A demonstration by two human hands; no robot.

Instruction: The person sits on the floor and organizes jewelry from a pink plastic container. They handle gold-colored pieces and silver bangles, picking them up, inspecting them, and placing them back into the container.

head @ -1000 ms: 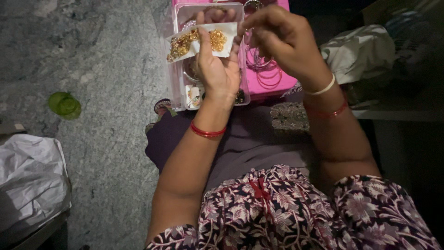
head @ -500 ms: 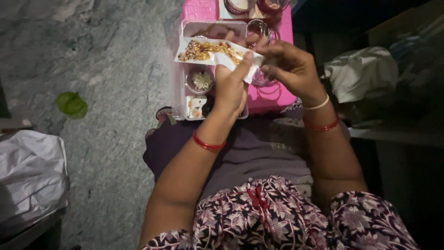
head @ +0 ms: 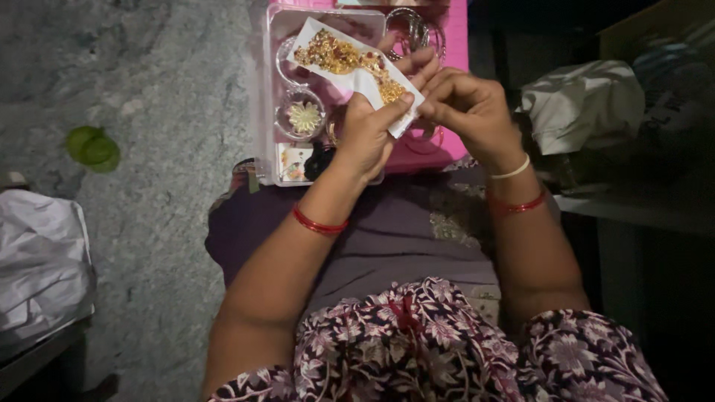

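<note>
since half a second ago both hands have come a little lower and nearer the body, and the white card now tilts with its far end up and to the left, where before it lay more level across the box.

left hand (head: 366, 134) is closed narrow: thumb and fingers pinch the near, lower end of the white card (head: 356, 65), which carries a gold ornament (head: 337, 56) studded with small coloured stones. right hand (head: 468, 110) is curled tight too, its fingertips (head: 426, 104) meeting the same corner of the card just beside the left thumb; whether it grips the card or something small on it i cannot tell. a red bangle (head: 319, 222) sits on the left wrist; a pale band (head: 514, 168) and a second red bangle (head: 517, 204) sit on the right.

beyond the knuckles, under the card, lies a clear plastic box (head: 262, 89) with a pale flower-shaped piece (head: 304, 116) in a round holder, and past it a pink tray (head: 456, 30) with metal bangles (head: 414, 30). the box's near edge rests just past the left wrist, on dark purple cloth (head: 387, 238) over the lap.

left of the left hand there is open grey stone floor (head: 149, 186), with a green leaf (head: 92, 147) well apart and a white bag (head: 37, 268) nearer the body. right of the right hand a white bundle (head: 581, 104) lies near, crowding that side.
</note>
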